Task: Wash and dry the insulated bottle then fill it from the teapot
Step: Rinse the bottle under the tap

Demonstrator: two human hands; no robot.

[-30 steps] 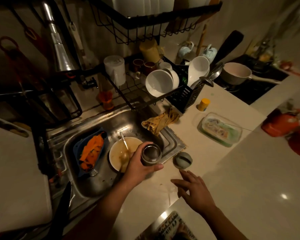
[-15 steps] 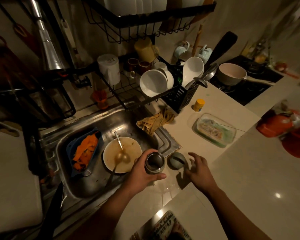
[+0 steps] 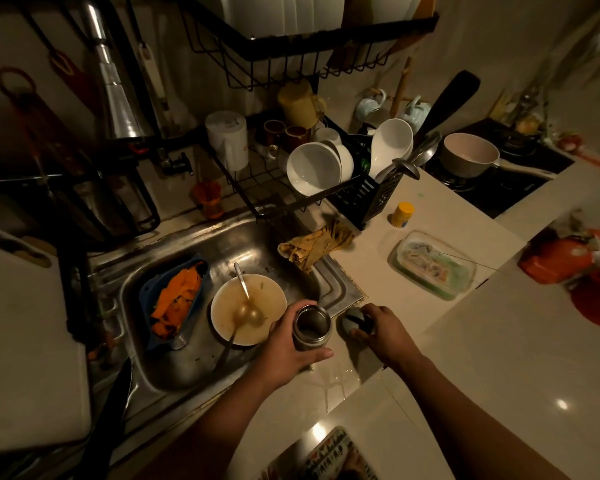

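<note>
Your sink [image 3: 246, 237] is the biggest vessel here, a steel basin set in the pale counter [image 3: 465, 348]. At its left lies a blue tub [image 3: 145, 293] filled with orange strips. Just beside that sits a white bowl [image 3: 269, 296] smeared with brownish remains, and a spoon [image 3: 244, 289] rests in it with its handle toward the back. Together the two cover much of the basin floor.

Over the back right corner, a black wire rack [image 3: 253, 188] carries tipped white bowls [image 3: 314, 168], a white jug [image 3: 227, 140] and brown cups [image 3: 286, 133]. A higher rack [image 3: 291, 60] holds white plates. At the lower rack's right end, a black caddy [image 3: 368, 199] holds a white ladle [image 3: 392, 140] and a dark spatula [image 3: 447, 102]. A pale pot [image 3: 470, 154] stands on the dark hob, and its contents are not clear. A clear lidded box [image 3: 433, 265] with food inside lies on the counter right of the sink.

Your left hand [image 3: 284, 351] is wrapped firmly round the insulated bottle [image 3: 310, 329]. The bottle is upright and open-mouthed at the sink's front right corner, next to the dirty bowl. Its inside is too dark to read. Your right hand [image 3: 385, 330] curls over the grey lid [image 3: 352, 318] on the counter just right of the bottle, fingers closed on it.

A white cutting board [image 3: 21, 341] fills the left. A crumpled yellow cloth [image 3: 316, 247] lies on the sink's right edge, between caddy and bottle. A small yellow jar [image 3: 403, 214] stands near the caddy.
</note>
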